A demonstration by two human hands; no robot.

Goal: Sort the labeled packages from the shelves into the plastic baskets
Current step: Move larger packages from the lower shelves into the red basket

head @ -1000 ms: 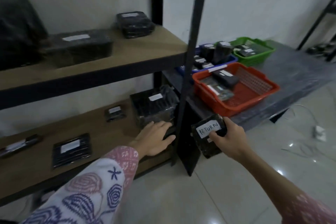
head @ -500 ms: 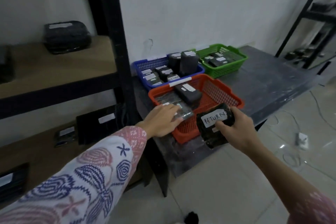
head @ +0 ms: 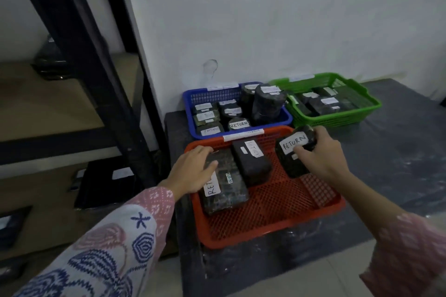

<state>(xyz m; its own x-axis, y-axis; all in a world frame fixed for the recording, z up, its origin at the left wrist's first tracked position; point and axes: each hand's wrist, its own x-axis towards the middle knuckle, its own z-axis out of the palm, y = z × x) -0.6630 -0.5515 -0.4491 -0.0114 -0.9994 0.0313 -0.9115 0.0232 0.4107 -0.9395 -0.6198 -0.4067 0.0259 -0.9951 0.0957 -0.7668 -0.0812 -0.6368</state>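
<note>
Baskets sit on dark surface (head: 398, 157): orange basket (head: 277, 231) near, blue basket (head: 190, 113) far left, green basket (head: 362, 113) far right. My right hand (head: 321, 159) grips a RETURN pkg (head: 293, 152), held over orange basket's far right part. My left hand (head: 193, 171) lies w/ relaxed fingers on a wrapped pkg (head: 226, 190) inside orange basket, beside another black pkg (head: 251, 161).

Three baskets sit on a low table (head: 398, 152) right of the shelves (head: 72, 108): the near basket (head: 277, 231) in front, the far-left basket (head: 190, 113) behind it, the far-right basket (head: 362, 113) beside that; all hold packages. In the near basket two packages lie side by side at its left: the nearer package (head: 226, 190) under the left hand (head: 193, 171), the farther package (head: 251, 161) just right of it; the right hand (head: 321, 157) holds a labeled package (head: 293, 152) over its far right part.
</note>
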